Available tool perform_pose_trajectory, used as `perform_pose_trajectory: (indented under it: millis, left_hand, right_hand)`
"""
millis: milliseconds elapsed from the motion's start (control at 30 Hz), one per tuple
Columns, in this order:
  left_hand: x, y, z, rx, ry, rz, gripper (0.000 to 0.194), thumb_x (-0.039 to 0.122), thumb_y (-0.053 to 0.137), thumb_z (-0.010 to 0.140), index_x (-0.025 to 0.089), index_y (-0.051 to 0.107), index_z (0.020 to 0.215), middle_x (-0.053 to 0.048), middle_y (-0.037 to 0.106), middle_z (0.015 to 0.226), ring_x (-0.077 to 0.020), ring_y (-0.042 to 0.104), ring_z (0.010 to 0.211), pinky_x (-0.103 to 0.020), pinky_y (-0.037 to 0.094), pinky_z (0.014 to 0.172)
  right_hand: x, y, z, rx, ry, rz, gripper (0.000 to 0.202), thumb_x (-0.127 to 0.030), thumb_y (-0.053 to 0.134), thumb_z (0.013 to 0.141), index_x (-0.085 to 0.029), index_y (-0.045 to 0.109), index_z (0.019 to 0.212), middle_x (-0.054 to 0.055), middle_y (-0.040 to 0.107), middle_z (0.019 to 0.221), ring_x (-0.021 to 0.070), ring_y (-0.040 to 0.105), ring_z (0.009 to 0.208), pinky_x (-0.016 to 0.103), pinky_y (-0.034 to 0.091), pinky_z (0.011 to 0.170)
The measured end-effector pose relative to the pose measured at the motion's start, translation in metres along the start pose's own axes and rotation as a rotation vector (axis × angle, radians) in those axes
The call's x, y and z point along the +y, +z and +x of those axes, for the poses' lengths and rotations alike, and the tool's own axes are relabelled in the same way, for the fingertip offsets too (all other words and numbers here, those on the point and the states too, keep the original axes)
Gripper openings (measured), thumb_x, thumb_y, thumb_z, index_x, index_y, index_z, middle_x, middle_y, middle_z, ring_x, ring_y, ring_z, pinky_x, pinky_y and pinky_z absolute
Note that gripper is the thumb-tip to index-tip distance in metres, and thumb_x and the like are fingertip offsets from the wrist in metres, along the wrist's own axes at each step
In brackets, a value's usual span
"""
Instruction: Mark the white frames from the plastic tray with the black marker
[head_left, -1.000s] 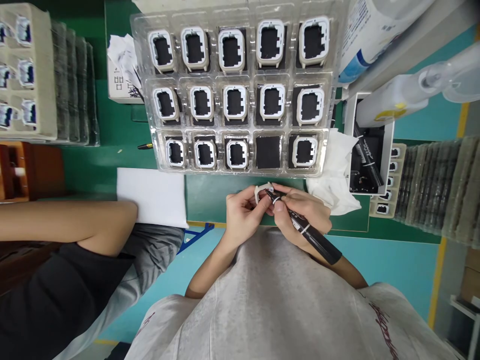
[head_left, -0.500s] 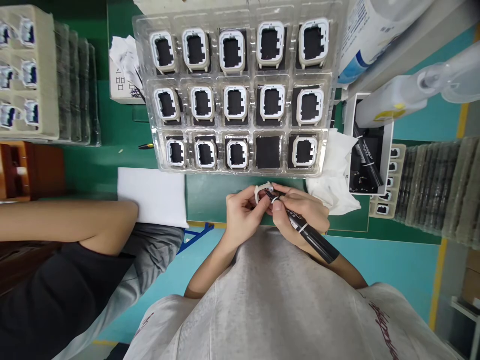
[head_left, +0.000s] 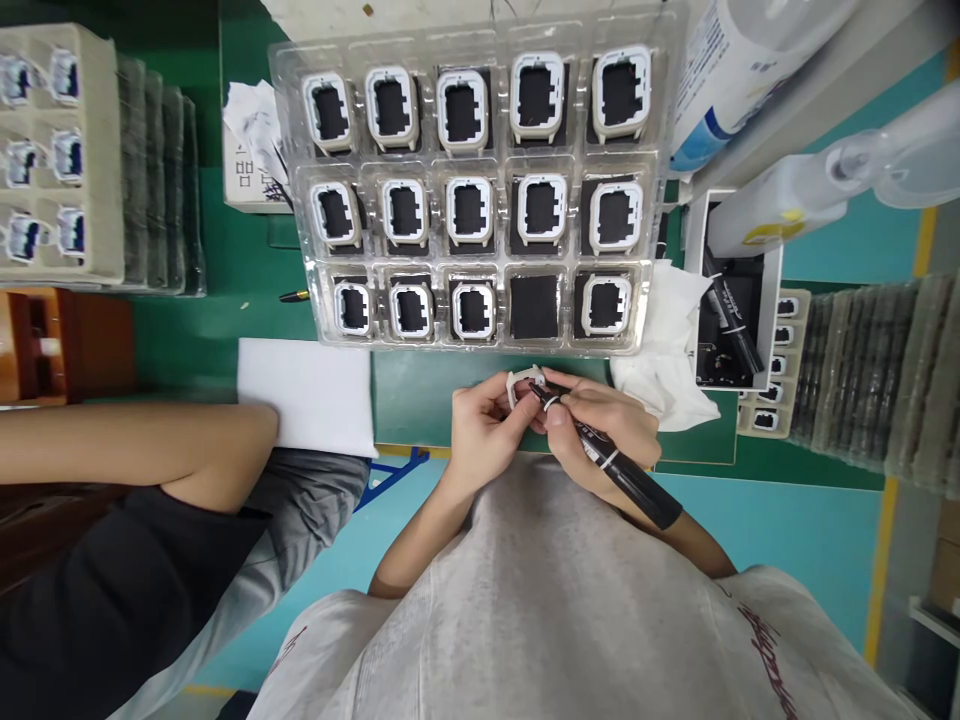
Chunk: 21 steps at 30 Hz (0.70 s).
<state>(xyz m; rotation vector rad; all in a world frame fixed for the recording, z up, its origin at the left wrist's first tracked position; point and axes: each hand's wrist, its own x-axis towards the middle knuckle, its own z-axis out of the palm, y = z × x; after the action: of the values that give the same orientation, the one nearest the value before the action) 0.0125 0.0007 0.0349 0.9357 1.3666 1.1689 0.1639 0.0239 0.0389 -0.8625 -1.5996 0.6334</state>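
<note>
My left hand (head_left: 484,425) pinches a small white frame (head_left: 513,388) just below the tray's front edge. A black marker (head_left: 637,487) lies in the grip of my right hand (head_left: 604,425), its tip at the inner side of the frame; the exact contact is too small to tell. Right-hand fingertips also come close to the frame's right side. Above both hands sits a clear plastic tray (head_left: 431,345) with several white frames over black pads. One compartment in its front row holds only a black pad (head_left: 535,307).
A co-worker's bare arm (head_left: 135,443) rests at left beside a white pad (head_left: 305,395). Crumpled tissue (head_left: 667,350), a white box (head_left: 776,310) with markers and bottles (head_left: 780,200) stand right. Stacked trays (head_left: 161,190) flank both sides.
The view has shifted slightly. Both hands keep their grips, and the frame in my left hand appears tilted a little differently against the marker tip.
</note>
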Motion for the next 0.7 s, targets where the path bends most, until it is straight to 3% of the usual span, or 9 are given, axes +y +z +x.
perform_pose_trajectory:
  millis: [167,500,700]
  left_hand:
    - [0.005,-0.005,0.003,-0.045,-0.094,-0.147,0.044,0.062,0.097,0.087,0.019,0.084,0.084,-0.004,0.078,0.066,-0.0187,0.072,0.054,-0.031,0.064,0.055]
    - [-0.008,-0.025,0.008,-0.194,-0.194,-0.293,0.036,0.053,0.100,0.088,0.019,0.089,0.088,-0.007,0.080,0.069,-0.0176,0.071,0.050,-0.031,0.066,0.053]
    - [-0.013,-0.023,0.011,-0.171,-0.192,-0.263,0.039,0.055,0.102,0.084,0.018,0.088,0.083,-0.007,0.078,0.066,-0.0209,0.075,0.055,-0.033,0.066,0.059]
  right_hand:
    - [-0.002,-0.003,0.002,-0.044,-0.003,0.091,0.030,-0.011,0.071,0.104,-0.032,0.071,0.125,-0.009,0.078,0.081,0.0166,0.078,0.064,0.047,0.080,0.100]
    - [0.003,-0.001,-0.004,-0.069,-0.063,0.110,0.010,-0.025,0.065,0.113,-0.031,0.063,0.121,-0.009,0.072,0.077,0.0142,0.072,0.057,0.052,0.081,0.096]
    - [-0.001,-0.008,-0.001,-0.128,-0.062,0.160,0.016,-0.015,0.067,0.109,-0.028,0.062,0.117,-0.007,0.075,0.084,0.0145,0.077,0.068,0.056,0.079,0.103]
